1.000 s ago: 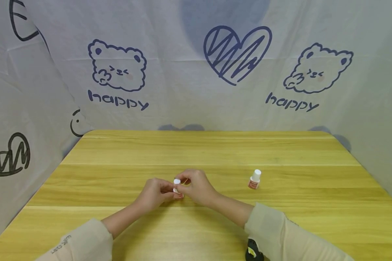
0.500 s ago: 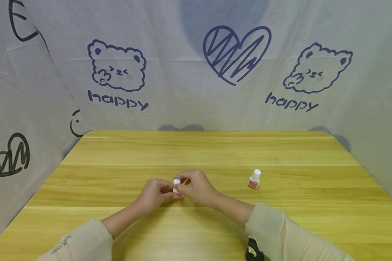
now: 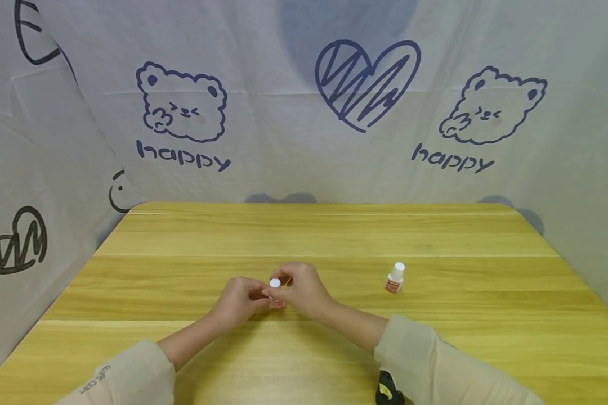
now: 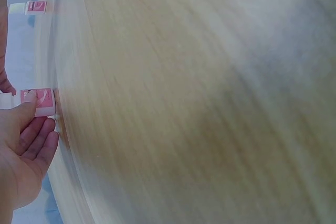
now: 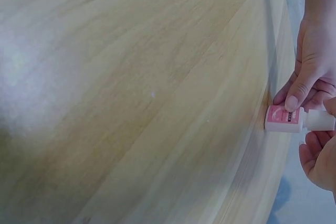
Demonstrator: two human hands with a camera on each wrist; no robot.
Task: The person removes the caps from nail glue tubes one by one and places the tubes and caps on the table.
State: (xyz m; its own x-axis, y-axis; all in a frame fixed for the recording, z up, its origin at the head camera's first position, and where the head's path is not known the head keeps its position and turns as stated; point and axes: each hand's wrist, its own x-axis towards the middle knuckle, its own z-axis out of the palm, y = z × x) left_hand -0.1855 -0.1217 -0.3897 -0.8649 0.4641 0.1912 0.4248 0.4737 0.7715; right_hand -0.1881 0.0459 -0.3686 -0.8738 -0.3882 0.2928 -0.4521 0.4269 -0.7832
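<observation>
A small white bottle point(image 5: 283, 125) with a pink-red label stands upright on the table, left of its middle in the head view. My left hand point(image 3: 237, 302) grips its body, the thumb lying over the label in both wrist views. With thumb and fingers my right hand point(image 3: 304, 291) pinches the white cap point(image 3: 275, 282). The cap sits on the bottle's neck; whether it is loose cannot be told. Part of the bottle is hidden behind the fingers.
A second capped bottle point(image 3: 394, 284) of the same look stands upright to the right of my right hand. The wood-grain table point(image 3: 334, 230) meets white cloth walls point(image 3: 273, 140) with drawings at the back and sides.
My right hand has turned slightly, its thumb moving left across the front of the cap, and the right forearm has shifted a little left. The left hand and the second bottle stay put.
</observation>
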